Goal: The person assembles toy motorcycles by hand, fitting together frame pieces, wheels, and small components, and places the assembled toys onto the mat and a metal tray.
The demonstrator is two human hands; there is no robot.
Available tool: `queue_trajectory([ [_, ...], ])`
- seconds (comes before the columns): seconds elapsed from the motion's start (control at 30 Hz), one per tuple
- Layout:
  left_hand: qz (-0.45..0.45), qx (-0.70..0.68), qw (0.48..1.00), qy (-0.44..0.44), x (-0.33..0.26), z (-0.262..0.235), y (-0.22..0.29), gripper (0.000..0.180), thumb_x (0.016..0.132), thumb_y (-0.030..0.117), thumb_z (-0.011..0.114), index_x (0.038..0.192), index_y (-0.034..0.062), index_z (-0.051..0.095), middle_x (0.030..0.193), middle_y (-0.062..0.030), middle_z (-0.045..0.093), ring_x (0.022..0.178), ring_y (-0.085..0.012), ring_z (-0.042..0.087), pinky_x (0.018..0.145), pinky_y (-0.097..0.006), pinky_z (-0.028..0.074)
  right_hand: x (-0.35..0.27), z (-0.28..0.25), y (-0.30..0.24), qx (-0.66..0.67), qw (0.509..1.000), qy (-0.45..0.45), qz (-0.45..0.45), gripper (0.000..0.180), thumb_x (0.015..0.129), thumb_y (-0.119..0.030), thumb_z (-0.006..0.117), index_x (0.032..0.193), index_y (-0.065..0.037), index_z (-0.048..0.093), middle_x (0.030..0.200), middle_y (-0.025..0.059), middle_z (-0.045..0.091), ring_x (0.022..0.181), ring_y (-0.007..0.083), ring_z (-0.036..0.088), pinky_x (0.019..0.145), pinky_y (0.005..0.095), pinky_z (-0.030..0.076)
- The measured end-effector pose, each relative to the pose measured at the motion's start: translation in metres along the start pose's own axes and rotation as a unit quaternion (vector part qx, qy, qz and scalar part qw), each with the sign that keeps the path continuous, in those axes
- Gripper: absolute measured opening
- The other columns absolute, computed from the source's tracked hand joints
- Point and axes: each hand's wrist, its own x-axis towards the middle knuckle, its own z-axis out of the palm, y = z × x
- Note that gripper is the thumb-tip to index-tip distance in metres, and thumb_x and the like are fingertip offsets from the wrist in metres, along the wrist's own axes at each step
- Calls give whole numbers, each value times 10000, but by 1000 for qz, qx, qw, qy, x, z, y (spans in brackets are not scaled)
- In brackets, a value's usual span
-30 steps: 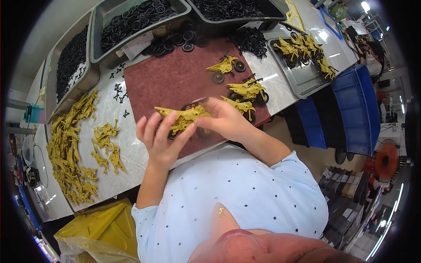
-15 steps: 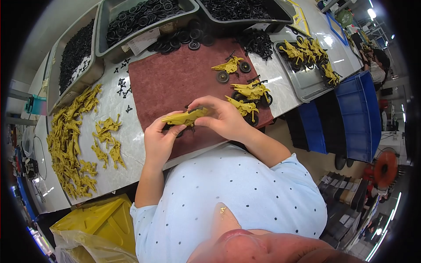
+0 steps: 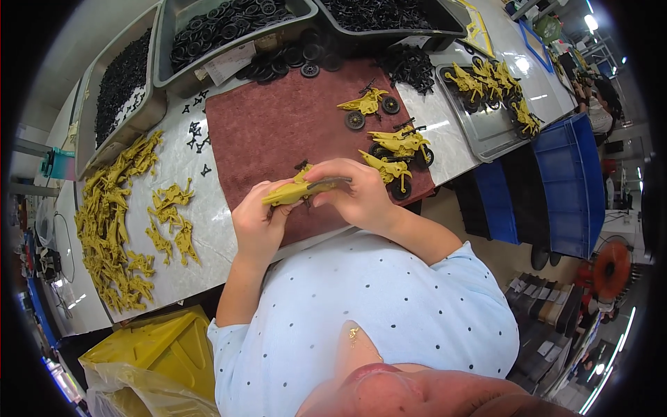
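Between my two hands, over the near edge of a dark red cloth, is a yellow toy motorcycle body. My left hand is closed round one end of it. With fingers bent, my right hand grips the other end, where a thin dark part sticks out. The fingers hide much of the toy's underside. On the cloth's right side lie several yellow toy motorcycles with black wheels, one toy motorcycle farther back and others close to my right hand.
Loose yellow body parts lie heaped at the left. A grey bin of black wheels and other bins of small black parts line the back. At the right, a metal tray holds finished-looking toy motorcycles beside blue crates.
The toy body has been turned in my hands and moved slightly right. My right hand has shifted its grip, and the dark part now points to the right.
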Motion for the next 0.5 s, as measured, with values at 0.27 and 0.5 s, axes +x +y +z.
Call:
queue_trajectory([
  [0.27,-16,-144,989,-11,0,-14,5,323,793,130,743,1041,-55,650,963,-132,694,921,-219,652,780,-288,507,2,-3,-4,-60,996,-8,-64,381,671,96,741,1023,-21,652,1027,114,674,943,251,657,797,329,550],
  [0.5,154,-53,987,19,2,-12,0,298,802,137,728,1013,-60,660,946,-142,700,873,-240,660,767,-310,501,0,-1,-4,-67,993,-8,-97,381,663,87,747,1014,-29,655,1020,110,677,952,257,653,791,327,543],
])
